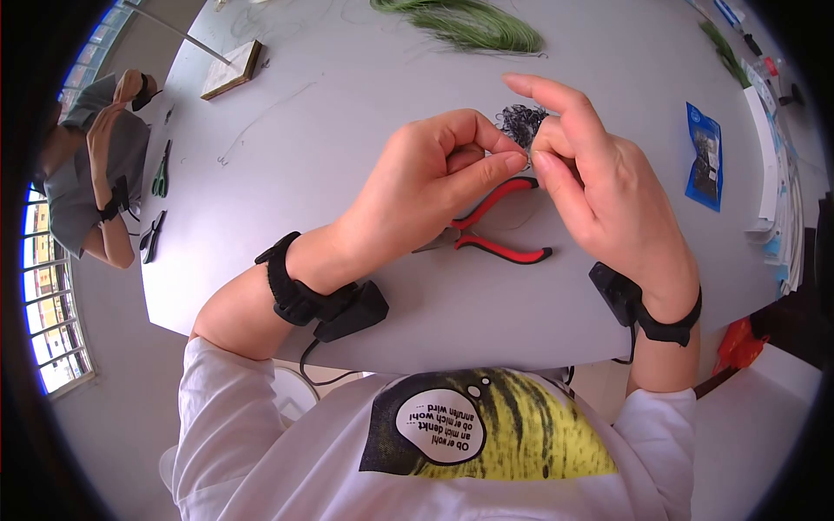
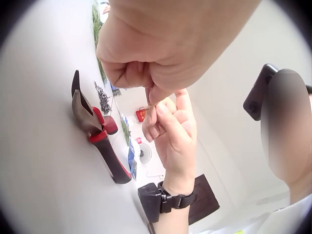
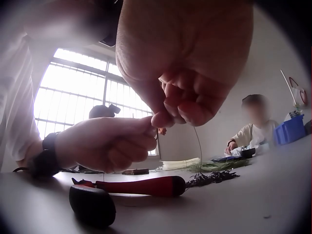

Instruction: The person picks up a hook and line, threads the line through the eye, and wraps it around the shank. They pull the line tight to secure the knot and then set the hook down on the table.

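Observation:
In the head view the left hand (image 1: 426, 178) and right hand (image 1: 617, 187) meet fingertip to fingertip above the table. Each pinches between thumb and index finger; the tiny part held is mostly hidden. A thin line (image 3: 199, 146) hangs below the right hand (image 3: 190, 63) in the right wrist view, where the left hand (image 3: 107, 146) is close beside it. Red-and-black pliers (image 1: 506, 251) lie beneath the hands, handles spread. Just behind the fingertips is a pile of small dark hooks (image 1: 519, 122), also visible in the left wrist view beyond the pliers (image 2: 113, 158).
Green strands (image 1: 473, 26) lie at the far side, a blue packet (image 1: 704, 156) at the right. On the left are a block with a rod (image 1: 231, 71), green-handled scissors (image 1: 161, 178) and a black clip-like tool (image 1: 153, 237). Another person (image 1: 95, 165) sits at the left edge.

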Tool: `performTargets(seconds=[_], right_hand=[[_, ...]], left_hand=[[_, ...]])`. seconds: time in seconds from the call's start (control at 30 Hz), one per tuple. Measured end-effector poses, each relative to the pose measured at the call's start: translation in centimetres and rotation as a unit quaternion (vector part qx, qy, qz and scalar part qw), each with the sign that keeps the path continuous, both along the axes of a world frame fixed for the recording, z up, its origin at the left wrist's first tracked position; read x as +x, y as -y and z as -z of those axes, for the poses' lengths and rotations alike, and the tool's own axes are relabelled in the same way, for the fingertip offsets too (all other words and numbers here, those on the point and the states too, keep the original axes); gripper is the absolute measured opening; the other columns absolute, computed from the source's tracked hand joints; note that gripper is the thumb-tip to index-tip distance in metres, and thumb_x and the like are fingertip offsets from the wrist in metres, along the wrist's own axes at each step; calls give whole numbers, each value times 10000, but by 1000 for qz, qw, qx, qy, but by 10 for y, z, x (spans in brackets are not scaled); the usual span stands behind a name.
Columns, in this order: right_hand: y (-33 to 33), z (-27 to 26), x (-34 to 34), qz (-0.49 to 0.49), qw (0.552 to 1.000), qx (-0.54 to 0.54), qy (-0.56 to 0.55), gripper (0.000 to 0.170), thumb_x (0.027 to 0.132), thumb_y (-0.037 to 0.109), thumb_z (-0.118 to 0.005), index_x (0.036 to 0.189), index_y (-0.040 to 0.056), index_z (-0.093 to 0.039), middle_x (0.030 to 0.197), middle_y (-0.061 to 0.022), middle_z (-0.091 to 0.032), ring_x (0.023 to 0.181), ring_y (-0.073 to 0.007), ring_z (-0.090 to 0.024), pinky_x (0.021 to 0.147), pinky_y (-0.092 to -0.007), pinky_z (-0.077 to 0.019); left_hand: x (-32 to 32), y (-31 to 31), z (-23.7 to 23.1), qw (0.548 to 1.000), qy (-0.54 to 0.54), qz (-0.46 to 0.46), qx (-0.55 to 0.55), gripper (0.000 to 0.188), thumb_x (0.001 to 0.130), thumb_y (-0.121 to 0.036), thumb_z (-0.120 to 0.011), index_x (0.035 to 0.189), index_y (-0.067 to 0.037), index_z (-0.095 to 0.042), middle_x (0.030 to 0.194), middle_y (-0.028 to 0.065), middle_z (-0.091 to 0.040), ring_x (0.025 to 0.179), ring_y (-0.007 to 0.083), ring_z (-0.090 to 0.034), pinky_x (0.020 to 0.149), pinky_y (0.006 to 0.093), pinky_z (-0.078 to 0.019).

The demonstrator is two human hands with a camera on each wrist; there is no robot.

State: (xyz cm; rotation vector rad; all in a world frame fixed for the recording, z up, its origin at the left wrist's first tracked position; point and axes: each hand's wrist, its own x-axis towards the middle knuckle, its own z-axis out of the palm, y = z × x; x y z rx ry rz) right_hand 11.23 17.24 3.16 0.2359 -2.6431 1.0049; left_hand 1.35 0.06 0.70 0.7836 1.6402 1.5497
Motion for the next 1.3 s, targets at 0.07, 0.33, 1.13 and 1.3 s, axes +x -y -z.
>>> performTargets(seconds=[0.07, 0.33, 1.13, 1.3], right_hand=[[1, 0, 0, -1, 1000, 4, 7, 503, 865, -73, -493, 1353, 29, -430, 645, -74, -491, 574, -197, -485, 609, -275, -429], [-10, -14, 3, 10, 996, -56, 74, 275, 859, -16, -591, 1129, 20, -557, 662, -5, -533, 576, -89, -471, 562, -223, -389], [-12, -12, 0, 14, 991, -128, 23, 59, 867, 12, -644, 829, -4, -601, 710, 15, -568, 601, -31, -461, 538, -188, -369], [-12, -13, 0, 19, 994, -103, 23, 54, 849, 5, -652, 820, 4, -607, 697, 22, -562, 574, -27, -436, 511, -192, -341]], left_hand=[[0, 0, 0, 1000, -7, 2, -7, 156, 966, -120, -598, 1005, 31, -591, 956, 23, -636, 869, 33, -578, 759, 173, -474], [-1, 2, -1, 999, -40, -20, -1, 129, 963, -101, -592, 1000, 22, -581, 933, 10, -633, 833, 10, -550, 731, 162, -443], [2, 0, -3, 997, 7, -40, 65, 141, 946, -113, -629, 1021, 7, -632, 962, 32, -678, 877, 41, -591, 788, 180, -474], [1, 0, -1, 998, 11, -35, 54, 142, 946, -112, -628, 1023, 7, -630, 956, 23, -678, 868, 36, -591, 782, 171, -472]])
